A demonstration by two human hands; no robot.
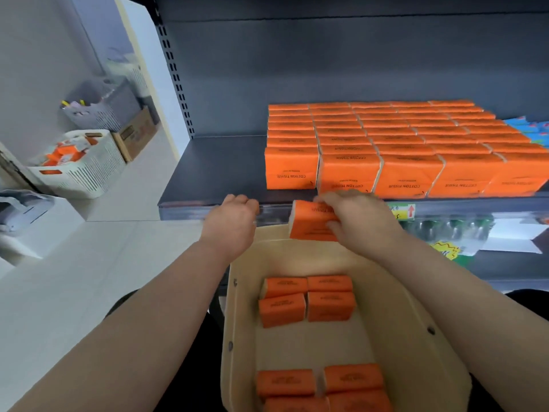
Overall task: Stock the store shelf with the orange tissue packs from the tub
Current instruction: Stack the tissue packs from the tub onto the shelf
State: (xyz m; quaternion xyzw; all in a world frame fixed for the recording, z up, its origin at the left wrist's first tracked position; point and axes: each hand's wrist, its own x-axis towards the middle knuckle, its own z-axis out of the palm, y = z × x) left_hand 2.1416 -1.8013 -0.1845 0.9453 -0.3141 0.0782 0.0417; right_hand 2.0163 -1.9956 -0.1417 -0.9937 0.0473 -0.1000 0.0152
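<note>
Above the tub (243,322), right hand (359,221) grips a tissue pack (309,224).

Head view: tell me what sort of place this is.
Probably a small retail store: a dark metal shelf holds rows of orange tissue packs, with a price label on its front edge and bottles below.

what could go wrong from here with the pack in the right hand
The right hand grips the held pack by one end only; it might slip and fall back into the tub. The held pack sits right below the front row, which stands near the shelf edge; a bump on the way up could knock one off.
</note>
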